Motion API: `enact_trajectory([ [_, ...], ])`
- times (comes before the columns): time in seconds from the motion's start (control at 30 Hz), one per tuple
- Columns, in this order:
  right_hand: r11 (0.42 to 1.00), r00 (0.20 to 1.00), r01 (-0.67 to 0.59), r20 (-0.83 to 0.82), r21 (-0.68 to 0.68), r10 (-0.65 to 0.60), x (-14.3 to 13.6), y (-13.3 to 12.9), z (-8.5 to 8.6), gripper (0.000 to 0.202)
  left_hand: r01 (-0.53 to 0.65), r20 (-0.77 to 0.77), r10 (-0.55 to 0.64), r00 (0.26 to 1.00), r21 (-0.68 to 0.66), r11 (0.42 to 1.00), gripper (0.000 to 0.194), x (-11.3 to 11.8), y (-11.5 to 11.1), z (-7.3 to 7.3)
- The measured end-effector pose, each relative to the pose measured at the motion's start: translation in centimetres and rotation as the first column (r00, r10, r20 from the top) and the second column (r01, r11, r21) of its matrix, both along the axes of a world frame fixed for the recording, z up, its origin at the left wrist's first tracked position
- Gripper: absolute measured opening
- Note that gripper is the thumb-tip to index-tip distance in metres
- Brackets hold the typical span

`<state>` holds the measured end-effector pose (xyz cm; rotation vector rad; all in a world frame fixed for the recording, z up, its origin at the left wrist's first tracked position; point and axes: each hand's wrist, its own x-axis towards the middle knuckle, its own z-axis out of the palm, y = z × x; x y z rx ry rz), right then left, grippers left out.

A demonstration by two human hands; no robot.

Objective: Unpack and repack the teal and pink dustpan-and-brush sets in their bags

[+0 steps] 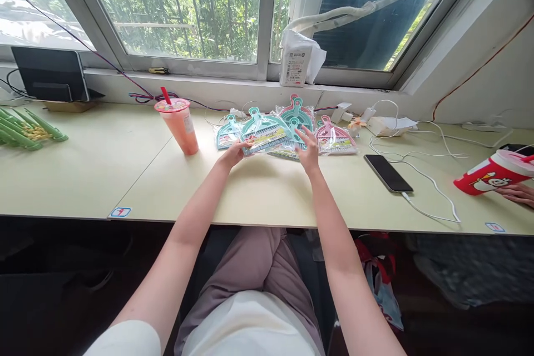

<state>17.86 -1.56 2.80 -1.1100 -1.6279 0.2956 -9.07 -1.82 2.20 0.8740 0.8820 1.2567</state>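
Note:
Several small dustpan-and-brush sets in clear plastic wrap lie in a group on the pale table (267,194), near the wall. My left hand (234,154) grips the lower left edge of a teal wrapped set (267,129), which is raised at the front of the group. My right hand (307,149) is at the right side of the group, its fingers spread against a smaller teal set (293,127). Behind are more teal and pink sets. A pink wrapped set (336,138) lies just right of my right hand, and another teal set (228,132) lies at the left end.
A pink drink cup (181,128) stands left of the group. To the right lie a black phone (387,173) on a white cable and a red cup (492,173) beside another person's hand. Green stalks (25,130) and a tablet (52,75) are at far left.

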Motion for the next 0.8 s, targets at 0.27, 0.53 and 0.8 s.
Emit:
enact_trajectory([
  [0.27,0.987,0.975,-0.156,-0.167,-0.039,0.147,-0.3,-0.9,1.5,0.049,0.163,-0.132,-0.155,0.979,0.056,0.985,0.036,-0.1,-0.4,0.2],
  [0.53,0.987,0.973,-0.163,-0.165,0.000,0.161,-0.9,-1.3,0.9,0.006,0.319,-0.273,-0.293,0.916,0.058,0.946,0.039,-0.4,-0.8,0.4],
  [0.8,0.991,0.950,-0.112,-0.301,-0.075,0.084,-1.2,-1.5,0.7,0.007,0.416,-0.392,-0.359,0.847,0.069,0.907,0.053,0.1,-0.5,0.0],
])
